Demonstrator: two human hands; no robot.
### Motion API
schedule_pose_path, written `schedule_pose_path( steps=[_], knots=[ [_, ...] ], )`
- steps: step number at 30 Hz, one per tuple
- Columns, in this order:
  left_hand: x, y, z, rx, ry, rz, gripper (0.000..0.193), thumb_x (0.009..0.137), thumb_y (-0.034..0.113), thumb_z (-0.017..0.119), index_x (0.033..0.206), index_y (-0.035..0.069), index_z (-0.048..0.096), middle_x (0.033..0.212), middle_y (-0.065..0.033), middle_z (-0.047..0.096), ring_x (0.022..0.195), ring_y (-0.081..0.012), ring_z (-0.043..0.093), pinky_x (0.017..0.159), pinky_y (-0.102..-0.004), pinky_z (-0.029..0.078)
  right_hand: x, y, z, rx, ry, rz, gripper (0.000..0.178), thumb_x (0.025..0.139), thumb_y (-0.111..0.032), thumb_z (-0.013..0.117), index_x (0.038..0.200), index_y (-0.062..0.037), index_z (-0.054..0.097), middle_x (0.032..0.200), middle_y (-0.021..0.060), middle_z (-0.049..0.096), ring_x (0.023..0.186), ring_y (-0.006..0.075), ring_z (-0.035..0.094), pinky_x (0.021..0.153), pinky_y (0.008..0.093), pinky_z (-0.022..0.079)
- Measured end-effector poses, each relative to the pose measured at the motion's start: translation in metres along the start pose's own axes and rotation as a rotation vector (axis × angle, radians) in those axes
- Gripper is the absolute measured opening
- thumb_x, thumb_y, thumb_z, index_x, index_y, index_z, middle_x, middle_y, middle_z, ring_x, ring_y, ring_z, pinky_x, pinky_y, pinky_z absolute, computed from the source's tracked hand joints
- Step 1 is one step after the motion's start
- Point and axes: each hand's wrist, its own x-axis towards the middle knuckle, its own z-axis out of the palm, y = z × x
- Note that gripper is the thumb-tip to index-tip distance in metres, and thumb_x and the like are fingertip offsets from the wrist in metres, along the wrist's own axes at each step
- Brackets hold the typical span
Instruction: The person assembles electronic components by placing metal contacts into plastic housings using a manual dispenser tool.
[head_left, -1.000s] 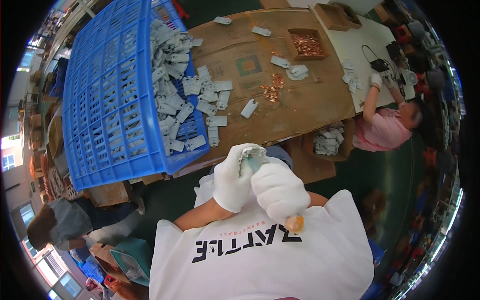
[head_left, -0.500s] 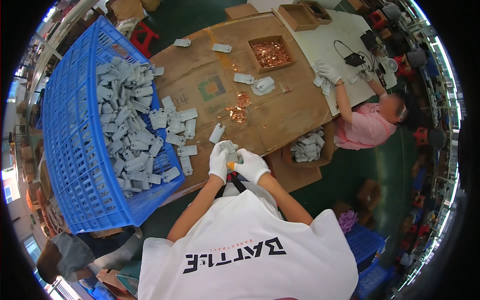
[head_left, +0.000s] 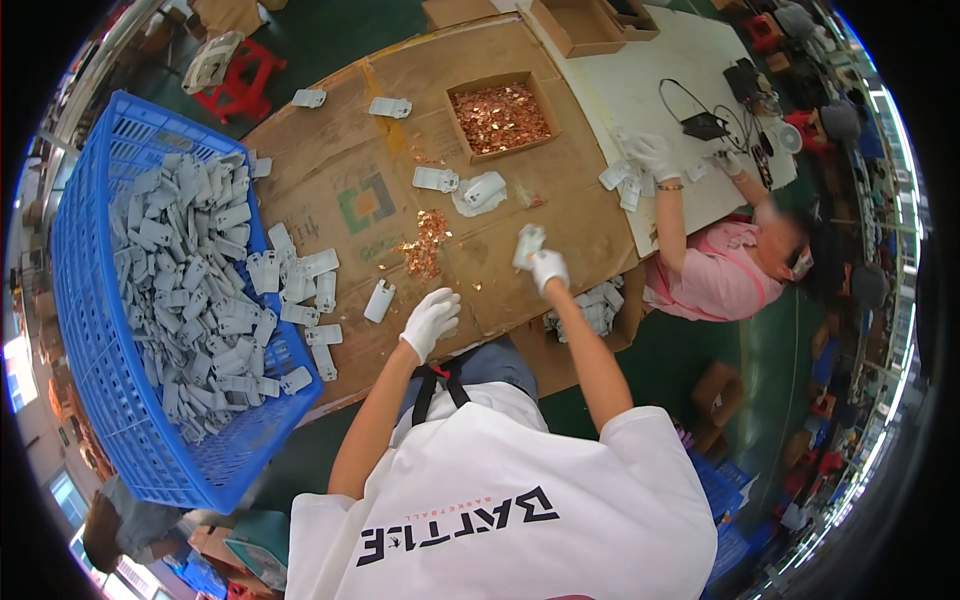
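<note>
My right hand (head_left: 548, 270), in a white glove, grips a pale grey plastic housing (head_left: 528, 243) over the right part of the cardboard-covered table. My left hand (head_left: 431, 322), also gloved, is over the table's near edge with its fingers loosely apart and nothing visible in it. Beside it lies a single pale housing (head_left: 379, 301). Farther in are a small heap of copper-coloured metal pieces (head_left: 426, 245) and two more housings, one (head_left: 436, 179) next to another (head_left: 483, 191) on a whitish scrap.
A blue plastic crate (head_left: 165, 445) full of housings stands at the left, with several spilled beside it. A cardboard tray (head_left: 548, 107) holds copper pieces. Below the right table edge, an open carton (head_left: 628, 317) contains pale parts. A co-worker (head_left: 725, 262) works at the right.
My hands have parted. The right has carried the housing forward and to the right; the left has let go and stays near the table edge. My view has shifted.
</note>
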Motion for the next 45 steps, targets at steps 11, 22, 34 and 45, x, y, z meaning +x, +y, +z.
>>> schedule_pose_path(
  steps=[11, 22, 34, 45],
  knots=[
    [-0.102, -0.103, -0.131, -0.240, 0.491, -0.042, 0.035, 0.085, 0.010, 0.051, 0.119, 0.003, 0.049, 0.115, -0.0181, 0.058, 0.098, -0.0296, 0.059, 0.084, -0.0419, 0.049, 0.069, -0.051, -0.066, -0.107, 0.540, -0.291, 0.044, 0.079, -0.024, 0.058, 0.121, -0.0185, 0.045, 0.123, 0.0093, 0.044, 0.094, 0.0355, 0.059, 0.075, 0.0495, 0.049],
    [-0.097, -0.084, -0.109, -0.125, 0.419, 0.041, 0.026, 0.085, 0.008, 0.055, 0.111, 0.002, 0.053, 0.105, -0.0164, 0.061, 0.086, -0.0260, 0.061, 0.073, -0.0365, 0.053, 0.079, -0.148, -0.020, -0.760, 0.046, -0.611, 0.029, 0.083, -0.009, 0.054, 0.112, -0.0097, 0.054, 0.115, 0.0144, 0.059, 0.094, 0.0325, 0.063, 0.076, 0.0415, 0.053],
    [-0.050, 0.001, -0.018, 0.268, 0.106, 0.142, 0.055, 0.092, 0.030, 0.053, 0.136, 0.008, 0.031, 0.134, -0.0111, 0.042, 0.112, -0.0208, 0.050, 0.088, -0.0348, 0.047, -0.088, -0.153, -0.032, -0.424, -0.341, -0.438, 0.036, 0.075, -0.038, 0.060, 0.098, -0.0113, 0.065, 0.102, 0.0152, 0.065, 0.094, 0.0324, 0.062, 0.081, 0.0431, 0.050],
    [0.008, -0.007, -0.065, -0.001, 0.253, 0.169, 0.028, 0.084, 0.019, 0.052, 0.110, 0.009, 0.056, 0.090, -0.0043, 0.062, 0.075, -0.0169, 0.061, 0.066, -0.0321, 0.051, -0.137, -0.111, 0.029, 0.325, -0.484, -0.503, 0.029, 0.075, -0.017, 0.065, 0.103, -0.0088, 0.063, 0.094, 0.0092, 0.064, 0.086, 0.0216, 0.062, 0.079, 0.0308, 0.048]
  ],
)
